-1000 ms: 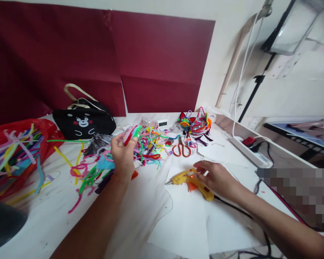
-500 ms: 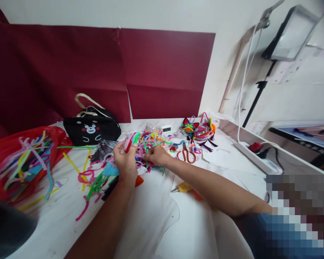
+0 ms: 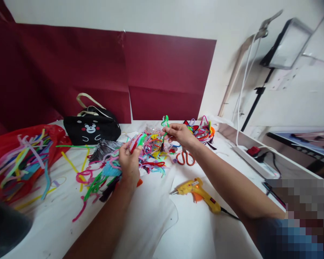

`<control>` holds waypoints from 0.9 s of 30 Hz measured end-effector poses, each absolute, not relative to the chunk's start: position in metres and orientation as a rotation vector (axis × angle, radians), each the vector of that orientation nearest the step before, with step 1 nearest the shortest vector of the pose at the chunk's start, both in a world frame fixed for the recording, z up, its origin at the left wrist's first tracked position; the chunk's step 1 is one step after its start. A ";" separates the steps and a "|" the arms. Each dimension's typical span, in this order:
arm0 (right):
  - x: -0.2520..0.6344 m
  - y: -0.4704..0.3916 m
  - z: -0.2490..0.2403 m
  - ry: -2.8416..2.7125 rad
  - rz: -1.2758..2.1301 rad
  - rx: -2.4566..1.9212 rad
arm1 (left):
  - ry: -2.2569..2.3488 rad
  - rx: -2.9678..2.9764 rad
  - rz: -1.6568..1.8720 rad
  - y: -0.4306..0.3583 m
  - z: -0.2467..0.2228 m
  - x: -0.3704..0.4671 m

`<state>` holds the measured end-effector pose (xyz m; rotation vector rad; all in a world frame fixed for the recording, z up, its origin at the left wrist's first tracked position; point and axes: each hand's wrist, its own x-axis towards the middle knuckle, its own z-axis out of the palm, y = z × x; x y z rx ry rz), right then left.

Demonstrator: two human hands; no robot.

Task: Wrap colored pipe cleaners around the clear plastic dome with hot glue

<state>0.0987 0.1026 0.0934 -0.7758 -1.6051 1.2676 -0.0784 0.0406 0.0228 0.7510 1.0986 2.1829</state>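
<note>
My left hand (image 3: 129, 162) is closed round a striped fuzzy piece (image 3: 137, 142) in red, white, pink and green, above the left part of a tangled pile of pipe cleaners (image 3: 153, 147). To its right, my right hand (image 3: 179, 135) pinches a bent green pipe cleaner (image 3: 165, 121), raised over the back of the pile. Orange-handled scissors (image 3: 185, 158) lie just below my right wrist. A yellow glue gun (image 3: 196, 190) rests on the white table, its nozzle pointing left.
A red bag (image 3: 58, 138) of colourful strips lies at the left, beside a black bear-face bag (image 3: 91, 129). Finished-looking colourful pieces (image 3: 203, 133) sit at the back right. A power strip (image 3: 255, 162) and a lamp (image 3: 288, 45) stand further right.
My right hand has risen out of the pile, up and to the right, now with the green pipe cleaner. My left hand has shifted slightly right. The glue gun is now uncovered.
</note>
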 end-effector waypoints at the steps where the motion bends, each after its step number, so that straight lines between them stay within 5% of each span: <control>1: 0.107 0.102 0.095 -1.581 1.280 -0.750 | 1.085 0.757 2.164 0.039 0.023 -0.077; 27: 0.199 0.104 0.066 -1.484 1.260 -0.805 | 1.063 1.009 1.786 0.020 0.019 -0.045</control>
